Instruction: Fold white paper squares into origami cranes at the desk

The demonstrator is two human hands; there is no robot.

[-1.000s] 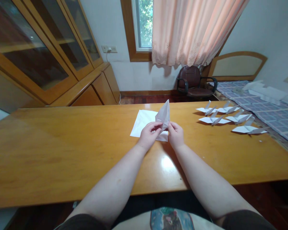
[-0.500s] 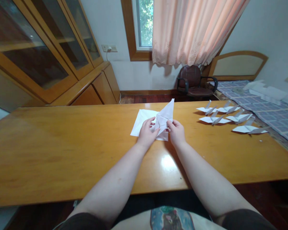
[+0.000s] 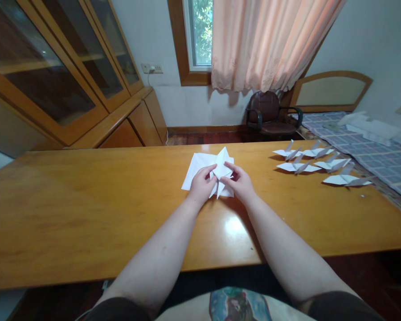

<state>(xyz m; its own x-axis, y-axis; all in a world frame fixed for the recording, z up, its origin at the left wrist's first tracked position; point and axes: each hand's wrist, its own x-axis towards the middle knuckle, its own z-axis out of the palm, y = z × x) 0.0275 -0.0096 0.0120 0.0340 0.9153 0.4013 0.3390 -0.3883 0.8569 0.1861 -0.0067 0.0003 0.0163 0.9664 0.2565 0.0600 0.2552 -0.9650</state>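
Observation:
A partly folded white origami paper [image 3: 222, 167] is held between my two hands, its wide point facing away from me and narrow points toward me. My left hand [image 3: 202, 183] grips its left edge with thumb and fingers. On the other side my right hand [image 3: 242, 182] pinches the right edge, thumb near the middle. Beneath the folded piece lie flat sheets of white paper [image 3: 191, 171] on the table, partly covered by my hands.
Several folded paper cranes [image 3: 297, 166] stand at the right of the wooden table [image 3: 87, 209]. Beyond the table are a brown armchair [image 3: 269, 111], a bed [image 3: 361, 129] at the right and a glass-door cabinet [image 3: 96, 67] at the left.
The folded paper has come down closer to the sheets and now lies flatter, narrow points showing toward me. My right hand has shifted its grip along the right edge.

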